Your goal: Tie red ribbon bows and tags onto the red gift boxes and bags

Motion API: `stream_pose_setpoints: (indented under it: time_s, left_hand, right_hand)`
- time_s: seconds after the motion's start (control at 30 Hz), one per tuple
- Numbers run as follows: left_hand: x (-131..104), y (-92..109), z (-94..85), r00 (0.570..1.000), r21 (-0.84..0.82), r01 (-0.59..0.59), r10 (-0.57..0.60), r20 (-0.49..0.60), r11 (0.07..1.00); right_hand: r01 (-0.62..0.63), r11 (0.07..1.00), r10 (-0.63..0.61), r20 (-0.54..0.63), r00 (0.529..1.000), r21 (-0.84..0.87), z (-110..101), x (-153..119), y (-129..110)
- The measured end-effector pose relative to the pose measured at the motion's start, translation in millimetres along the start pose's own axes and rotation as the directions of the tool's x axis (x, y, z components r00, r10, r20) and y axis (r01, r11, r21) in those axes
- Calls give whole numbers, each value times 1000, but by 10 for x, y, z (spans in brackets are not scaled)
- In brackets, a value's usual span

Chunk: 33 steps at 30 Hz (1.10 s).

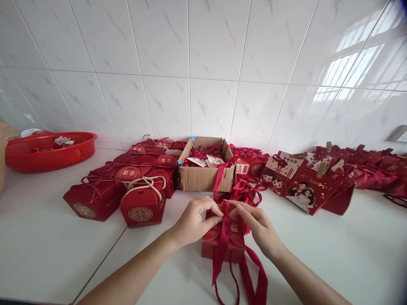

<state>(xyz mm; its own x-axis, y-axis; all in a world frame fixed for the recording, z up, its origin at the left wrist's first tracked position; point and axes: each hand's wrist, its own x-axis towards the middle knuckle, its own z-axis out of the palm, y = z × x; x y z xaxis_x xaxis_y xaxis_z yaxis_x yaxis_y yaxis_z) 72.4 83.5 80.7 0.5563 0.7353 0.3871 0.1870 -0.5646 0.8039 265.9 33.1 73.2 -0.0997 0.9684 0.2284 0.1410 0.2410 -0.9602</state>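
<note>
A red basin (73, 150) sits at the far left of a white counter (47, 237), beside a cluster of red boxes with cord handles (106, 197). An open cardboard carton (203, 182) holding cards and red material stands near the tiled wall (165, 101).

In front of the carton, a person's left hand (190, 220) reaches in from below, thumb and forefinger pinching a red ribbon (225, 237) over the top of a small red gift box (208, 250). The box rests on the counter between both hands, one ribbon length hanging down its near side. Neat handling here likely calls for a firm pinch at the crossing, the band kept flat and centered, and even, light tension so the card walls do not buckle. The left wrist is low, its fingers curled inward.

The right hand (263, 231) angles in from the opposite side, palm down, its forefinger stretched to the same crossing; whether it grips the ribbon, one cannot tell. Behind it lies a tangle of loose ribbons (246, 188). Farther right stand bags printed with cartoon couples (275, 169), then more dark red packages (391, 173).
</note>
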Motion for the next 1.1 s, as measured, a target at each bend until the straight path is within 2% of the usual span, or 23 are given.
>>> stream_pose_setpoints:
  time_s: [0.1,0.2,0.27,0.5,0.57,0.63,0.7,0.77,0.9,1.0,1.1]
  left_hand:
    - [7,31,-60,998,-13,20,-19,65,1000]
    - [10,56,-104,994,-20,36,-34,106,999]
    - [10,61,-114,992,-22,45,-42,116,999]
    - [18,53,-112,991,-32,73,-69,112,997]
    - [20,45,-112,991,-37,78,-73,112,996]
    - [19,36,-106,991,-39,80,-75,111,996]
    - [15,31,-96,992,-38,79,-75,106,996]
    - [10,31,-86,992,-35,76,-72,99,997]
    - [12,51,-73,993,-26,66,-63,100,997]
    - [20,75,-74,993,-15,51,-49,110,999]
    - [20,91,-86,992,-4,37,-37,120,999]
  right_hand:
    - [132,980,-134,-4,991,-146,-70,8,46]
    - [314,864,-322,48,945,-394,-110,13,98]
    - [373,790,-388,75,919,-486,-110,17,118]
    - [454,738,-459,121,880,-499,-60,16,122]
    - [507,680,-520,139,843,-529,-71,6,119]
    - [581,619,-609,144,780,-528,-96,-10,106]
    - [622,612,-653,132,746,-487,-127,-30,79]
    - [588,667,-629,77,773,-458,-151,-41,46]
    - [406,815,-459,-32,888,-413,-146,2,3]
    - [314,903,-314,47,948,-295,-110,64,6]
    - [275,940,-259,105,960,-200,-94,93,29]
